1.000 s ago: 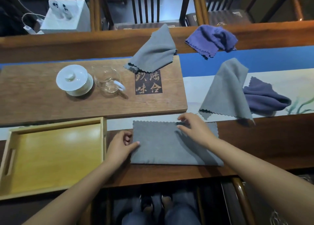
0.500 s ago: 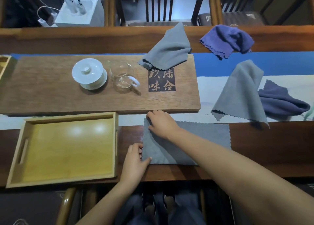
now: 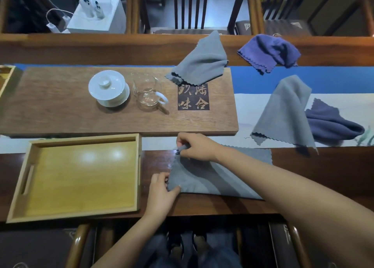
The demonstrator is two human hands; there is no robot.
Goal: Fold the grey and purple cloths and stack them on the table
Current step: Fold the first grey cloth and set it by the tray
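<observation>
Hands pinching the grey cloth (image 3: 212, 176) on the tabletop (image 3: 313, 170).
Right hand (image 3: 197, 148) grip clasps its far-left corner; left hand (image 3: 162, 193) grip clasps the near-left corner, beside the wooden tray (image 3: 81, 178).

I'm seeing a plain grey cloth (image 3: 212, 178) under my hands, two purple scalloped-edge cloths (image 3: 269, 52), a yellow wooden tray (image 3: 81, 176), a white lidded cup (image 3: 108, 90), a dark brown counter (image 3: 313, 166)

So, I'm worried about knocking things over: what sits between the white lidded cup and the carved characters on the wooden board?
In the head view, only the glass pitcher stands between the white lidded cup and the carved characters.
</observation>
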